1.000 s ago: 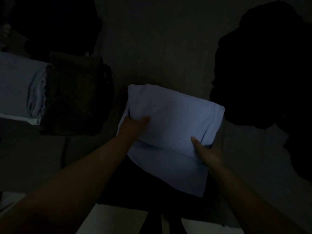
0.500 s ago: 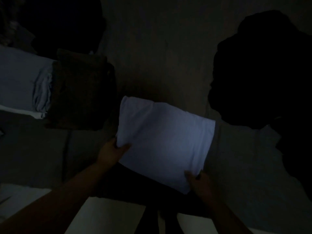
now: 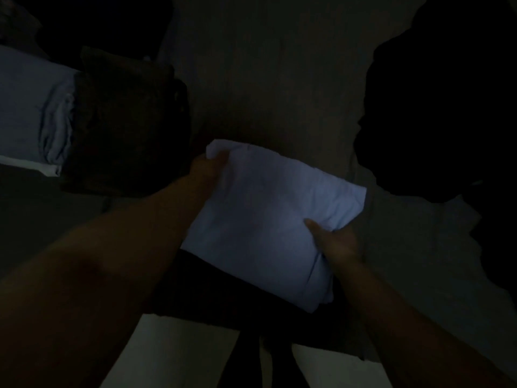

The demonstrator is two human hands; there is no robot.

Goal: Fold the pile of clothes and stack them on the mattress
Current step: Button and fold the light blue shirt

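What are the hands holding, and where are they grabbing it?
Both hands hold the folded pale cloth. The left hand grips its far left corner; the right hand pinches its right edge, thumb on top.

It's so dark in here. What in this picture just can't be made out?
- Head view, dark heap at right: darkness hides what garments it holds.
- Left hand: fingers hidden behind the pale folded cloth.
- Right hand: fingers hidden under that cloth.
- Pale folded stack: cut off by the left edge.
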